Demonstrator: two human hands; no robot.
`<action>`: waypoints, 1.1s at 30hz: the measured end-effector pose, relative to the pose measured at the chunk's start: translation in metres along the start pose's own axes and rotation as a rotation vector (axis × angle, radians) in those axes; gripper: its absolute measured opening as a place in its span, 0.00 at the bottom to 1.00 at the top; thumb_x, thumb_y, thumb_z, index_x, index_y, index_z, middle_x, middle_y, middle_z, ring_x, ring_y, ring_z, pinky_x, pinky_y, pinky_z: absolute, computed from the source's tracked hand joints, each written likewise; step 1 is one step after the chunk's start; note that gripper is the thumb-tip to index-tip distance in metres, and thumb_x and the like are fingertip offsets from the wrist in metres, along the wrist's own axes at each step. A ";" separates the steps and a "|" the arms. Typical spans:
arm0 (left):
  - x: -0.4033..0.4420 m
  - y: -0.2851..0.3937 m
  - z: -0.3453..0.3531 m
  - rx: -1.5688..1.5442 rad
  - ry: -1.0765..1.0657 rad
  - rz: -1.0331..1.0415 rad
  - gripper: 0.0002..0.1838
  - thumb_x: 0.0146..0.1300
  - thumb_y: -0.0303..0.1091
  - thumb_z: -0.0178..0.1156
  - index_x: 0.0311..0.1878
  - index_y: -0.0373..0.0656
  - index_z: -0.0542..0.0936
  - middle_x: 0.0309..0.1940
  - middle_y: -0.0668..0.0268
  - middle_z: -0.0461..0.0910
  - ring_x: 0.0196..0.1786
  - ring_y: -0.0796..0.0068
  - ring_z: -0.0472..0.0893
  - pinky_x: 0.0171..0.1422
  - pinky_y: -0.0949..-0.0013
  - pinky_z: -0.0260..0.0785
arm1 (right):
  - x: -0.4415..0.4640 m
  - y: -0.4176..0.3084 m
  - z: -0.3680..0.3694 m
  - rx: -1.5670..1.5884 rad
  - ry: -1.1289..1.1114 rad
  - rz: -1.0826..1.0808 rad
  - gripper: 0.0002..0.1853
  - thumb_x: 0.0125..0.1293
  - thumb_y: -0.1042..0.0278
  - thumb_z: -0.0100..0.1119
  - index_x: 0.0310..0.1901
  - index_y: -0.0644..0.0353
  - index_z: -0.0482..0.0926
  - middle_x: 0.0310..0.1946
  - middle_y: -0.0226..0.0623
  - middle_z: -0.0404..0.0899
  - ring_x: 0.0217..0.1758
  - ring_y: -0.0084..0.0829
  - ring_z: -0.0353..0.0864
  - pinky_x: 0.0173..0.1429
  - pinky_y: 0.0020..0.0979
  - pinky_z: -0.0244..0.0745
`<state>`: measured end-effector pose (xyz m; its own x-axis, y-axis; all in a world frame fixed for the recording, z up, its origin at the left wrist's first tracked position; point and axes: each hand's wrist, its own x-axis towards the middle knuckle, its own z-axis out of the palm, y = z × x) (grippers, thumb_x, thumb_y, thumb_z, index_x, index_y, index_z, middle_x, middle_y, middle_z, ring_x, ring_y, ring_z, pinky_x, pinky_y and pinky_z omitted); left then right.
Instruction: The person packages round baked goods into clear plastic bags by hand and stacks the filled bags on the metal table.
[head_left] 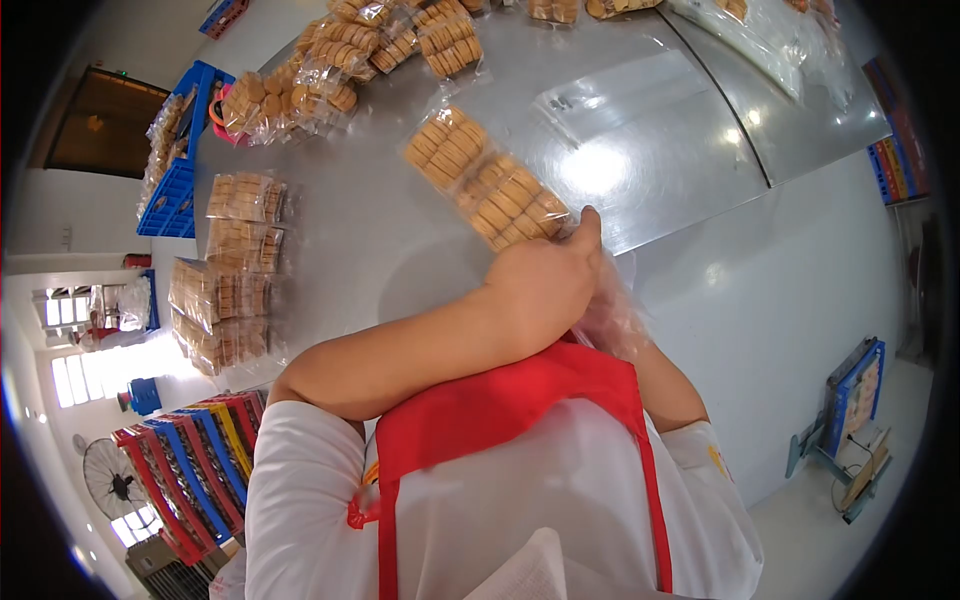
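A clear plastic bag of round sandwich cookies (487,180) lies slanted over the metal table, with the cookies in stacked rows. My left hand (545,280) is closed around the near end of this bag, its thumb pointing up along the plastic. Close against it, lower right, my right hand (612,315) is closed at the loose plastic end of the same bag. Plastic film covers part of the right hand, and its fingertips are hidden behind the left hand. Both hands are just in front of my red apron (510,405).
Packed cookie bags (235,270) form a row on the table's left side. More cookie bags (345,50) are heaped at the far edge. Flat empty plastic bags (620,95) lie on the metal table (370,180). A blue crate (170,195) stands beyond the left edge.
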<state>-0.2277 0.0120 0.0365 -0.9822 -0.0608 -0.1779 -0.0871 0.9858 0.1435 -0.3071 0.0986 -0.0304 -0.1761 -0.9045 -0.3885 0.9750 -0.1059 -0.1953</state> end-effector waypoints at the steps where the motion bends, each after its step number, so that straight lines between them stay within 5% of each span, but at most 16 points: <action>1: -0.001 0.000 0.000 -0.013 -0.004 -0.008 0.24 0.59 0.29 0.57 0.58 0.28 0.77 0.71 0.47 0.65 0.31 0.61 0.86 0.36 0.64 0.80 | -0.002 -0.002 -0.004 0.053 -0.044 0.031 0.22 0.76 0.68 0.42 0.69 0.56 0.66 0.60 0.39 0.76 0.61 0.35 0.79 0.61 0.34 0.78; 6: -0.003 0.007 0.013 -0.054 -0.057 0.007 0.26 0.58 0.29 0.57 0.60 0.27 0.75 0.70 0.48 0.66 0.30 0.61 0.85 0.35 0.64 0.80 | -0.005 0.013 -0.011 -0.242 0.142 -0.104 0.21 0.79 0.62 0.41 0.68 0.61 0.67 0.54 0.37 0.80 0.55 0.31 0.82 0.56 0.33 0.81; 9: -0.003 0.019 0.027 0.110 0.080 0.206 0.26 0.58 0.30 0.58 0.60 0.27 0.75 0.69 0.50 0.67 0.34 0.60 0.86 0.36 0.63 0.80 | 0.001 0.037 0.089 -0.767 1.091 -0.343 0.22 0.78 0.62 0.43 0.67 0.63 0.68 0.49 0.38 0.82 0.52 0.30 0.83 0.54 0.32 0.80; 14: -0.001 0.022 0.011 0.073 0.161 0.211 0.26 0.54 0.27 0.58 0.59 0.32 0.76 0.63 0.52 0.72 0.38 0.58 0.85 0.41 0.60 0.79 | 0.033 0.064 0.049 -1.212 1.175 -0.735 0.20 0.72 0.65 0.49 0.61 0.65 0.73 0.44 0.38 0.83 0.49 0.29 0.83 0.56 0.30 0.78; 17: 0.001 0.009 -0.015 -0.097 0.224 0.063 0.27 0.52 0.25 0.59 0.59 0.36 0.77 0.59 0.53 0.75 0.40 0.57 0.85 0.44 0.59 0.78 | 0.026 0.038 0.003 -1.241 0.356 -0.840 0.16 0.71 0.67 0.51 0.55 0.65 0.77 0.42 0.37 0.83 0.49 0.29 0.82 0.57 0.28 0.75; 19: -0.003 -0.014 -0.034 -0.225 0.384 -0.037 0.27 0.50 0.23 0.59 0.58 0.38 0.78 0.57 0.54 0.77 0.42 0.56 0.84 0.46 0.58 0.78 | 0.016 0.017 0.017 -1.086 0.016 -0.675 0.17 0.68 0.68 0.54 0.55 0.66 0.77 0.44 0.37 0.82 0.50 0.31 0.82 0.58 0.30 0.75; 21: -0.012 -0.050 -0.049 -0.364 0.696 -0.084 0.28 0.48 0.21 0.58 0.58 0.40 0.78 0.54 0.55 0.79 0.42 0.56 0.84 0.49 0.57 0.77 | 0.008 -0.013 0.053 -0.803 -0.089 -0.325 0.22 0.64 0.69 0.59 0.58 0.69 0.76 0.49 0.38 0.81 0.52 0.35 0.81 0.59 0.33 0.76; 22: -0.018 -0.067 -0.065 -0.492 0.712 -0.115 0.29 0.48 0.21 0.57 0.59 0.39 0.77 0.54 0.57 0.80 0.43 0.60 0.84 0.51 0.58 0.76 | 0.014 -0.028 0.069 -1.392 -0.343 -0.403 0.14 0.65 0.68 0.59 0.50 0.65 0.80 0.45 0.40 0.83 0.47 0.39 0.82 0.53 0.37 0.77; 25: -0.028 -0.119 -0.103 -0.665 0.710 -0.237 0.30 0.51 0.21 0.55 0.62 0.38 0.74 0.57 0.60 0.78 0.42 0.76 0.82 0.50 0.68 0.75 | 0.023 -0.020 0.131 -2.395 -0.300 -0.771 0.11 0.66 0.63 0.60 0.43 0.62 0.82 0.38 0.46 0.84 0.42 0.46 0.83 0.47 0.43 0.75; 26: -0.037 -0.131 -0.109 -0.906 0.752 -0.259 0.31 0.52 0.22 0.57 0.64 0.39 0.72 0.59 0.60 0.76 0.41 0.76 0.81 0.51 0.68 0.75 | 0.035 -0.021 0.150 -2.352 -0.318 -0.777 0.13 0.65 0.58 0.63 0.36 0.61 0.83 0.34 0.47 0.82 0.38 0.51 0.81 0.45 0.47 0.76; 29: -0.066 -0.169 -0.107 -1.466 0.892 -0.262 0.35 0.56 0.27 0.61 0.70 0.42 0.66 0.65 0.58 0.71 0.39 0.73 0.79 0.53 0.68 0.74 | 0.054 -0.034 0.200 -2.249 -0.812 -1.295 0.15 0.65 0.58 0.62 0.35 0.65 0.82 0.28 0.44 0.82 0.31 0.45 0.82 0.39 0.43 0.74; 31: -0.076 -0.187 -0.080 -1.660 1.052 -0.240 0.41 0.59 0.33 0.65 0.75 0.42 0.59 0.69 0.58 0.66 0.39 0.69 0.78 0.56 0.65 0.73 | 0.041 -0.033 0.247 -2.289 -0.672 -0.827 0.17 0.65 0.56 0.62 0.31 0.66 0.81 0.25 0.40 0.81 0.27 0.35 0.80 0.34 0.38 0.73; 33: -0.090 -0.169 -0.044 -1.760 0.949 -0.202 0.50 0.51 0.46 0.73 0.75 0.47 0.58 0.59 0.61 0.73 0.45 0.73 0.76 0.54 0.64 0.71 | 0.027 -0.024 0.289 -2.284 -0.498 -0.473 0.20 0.65 0.54 0.62 0.28 0.65 0.81 0.22 0.35 0.79 0.24 0.26 0.77 0.30 0.33 0.71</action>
<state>-0.1317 -0.1561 0.0707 -0.6472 -0.7583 0.0777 0.3553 -0.2099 0.9109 -0.2964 -0.0425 0.2241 0.1170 -0.9918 0.0510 -0.7995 -0.1245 -0.5876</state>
